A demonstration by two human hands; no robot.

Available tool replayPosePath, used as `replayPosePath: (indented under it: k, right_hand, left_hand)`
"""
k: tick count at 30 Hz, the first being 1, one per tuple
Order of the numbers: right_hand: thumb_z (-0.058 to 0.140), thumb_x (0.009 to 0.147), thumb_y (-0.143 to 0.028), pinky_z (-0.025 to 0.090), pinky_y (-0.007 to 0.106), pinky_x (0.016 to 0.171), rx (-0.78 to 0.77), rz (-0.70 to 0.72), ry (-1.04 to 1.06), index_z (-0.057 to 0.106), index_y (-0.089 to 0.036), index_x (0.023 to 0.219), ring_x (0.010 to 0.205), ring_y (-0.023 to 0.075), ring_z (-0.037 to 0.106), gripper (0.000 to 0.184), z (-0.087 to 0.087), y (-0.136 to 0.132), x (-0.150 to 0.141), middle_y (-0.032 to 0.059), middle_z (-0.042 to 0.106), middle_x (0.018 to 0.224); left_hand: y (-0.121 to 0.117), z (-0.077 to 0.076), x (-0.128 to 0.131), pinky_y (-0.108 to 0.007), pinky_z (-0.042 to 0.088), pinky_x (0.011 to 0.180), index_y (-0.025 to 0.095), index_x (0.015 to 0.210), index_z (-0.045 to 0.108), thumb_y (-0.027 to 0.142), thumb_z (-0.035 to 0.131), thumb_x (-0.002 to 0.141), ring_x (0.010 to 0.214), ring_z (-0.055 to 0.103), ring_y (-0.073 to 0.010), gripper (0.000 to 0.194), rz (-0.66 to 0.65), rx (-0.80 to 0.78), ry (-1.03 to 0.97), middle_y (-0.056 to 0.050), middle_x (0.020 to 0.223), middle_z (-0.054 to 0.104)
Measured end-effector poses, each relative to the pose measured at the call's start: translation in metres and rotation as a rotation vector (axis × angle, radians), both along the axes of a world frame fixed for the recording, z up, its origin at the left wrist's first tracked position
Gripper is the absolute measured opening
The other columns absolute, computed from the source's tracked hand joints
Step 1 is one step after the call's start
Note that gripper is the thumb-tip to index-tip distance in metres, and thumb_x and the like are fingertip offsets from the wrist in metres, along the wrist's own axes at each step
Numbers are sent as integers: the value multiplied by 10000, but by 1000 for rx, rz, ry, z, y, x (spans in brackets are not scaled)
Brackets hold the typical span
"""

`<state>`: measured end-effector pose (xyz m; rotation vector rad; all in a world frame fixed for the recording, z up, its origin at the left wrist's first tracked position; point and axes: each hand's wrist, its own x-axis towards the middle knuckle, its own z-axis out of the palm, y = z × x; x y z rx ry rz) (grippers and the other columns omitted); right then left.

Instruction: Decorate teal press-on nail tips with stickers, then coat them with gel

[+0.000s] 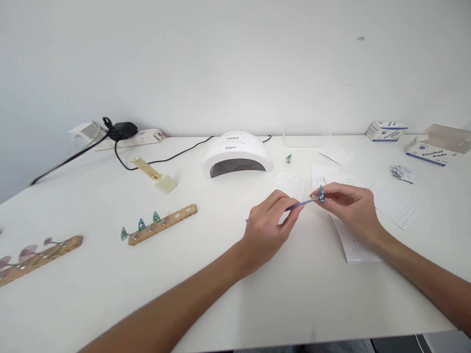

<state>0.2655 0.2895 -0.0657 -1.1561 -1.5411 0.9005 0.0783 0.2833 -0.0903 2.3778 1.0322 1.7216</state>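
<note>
My left hand (268, 223) pinches a thin purple stick (298, 206) that points right toward a small teal nail tip (321, 194). My right hand (349, 206) holds that nail tip upright between its fingertips. The stick's end reaches the nail tip. Both hands hover over the white table (228, 274), above white sheets of small stickers (290, 185).
A white nail lamp (237, 154) stands at the back centre. A wooden strip (162, 224) with three teal nail tips lies left, another wooden strip (40, 257) farther left. A single teal tip (289, 158), a cream stand (156, 175), a power strip (125, 137) and alcohol pad boxes (427, 152) sit around.
</note>
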Motion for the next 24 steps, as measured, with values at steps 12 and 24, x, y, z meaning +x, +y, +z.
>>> replayPosePath:
  k: [12,24]
  right_hand:
    - [786,763,-313,613,358,768,-17,-21,26,774,-240,771,764,200,708,74,4,-2,-1,24,750,771]
    - [812,714,-394,612,378,761,-167,75,11,759,-216,743,752,217,712,188,3,0,-5,52,759,786]
  left_hand:
    - [1,-2,-1,-193,306,419,143,818,625,87,614,878,541,446,-58,83,38,37,42,1,693,610]
    - [17,32,-20,-225,447,489,175,876,737,187,609,865,591,535,-90,129,-180,-674,-389,-21,753,599]
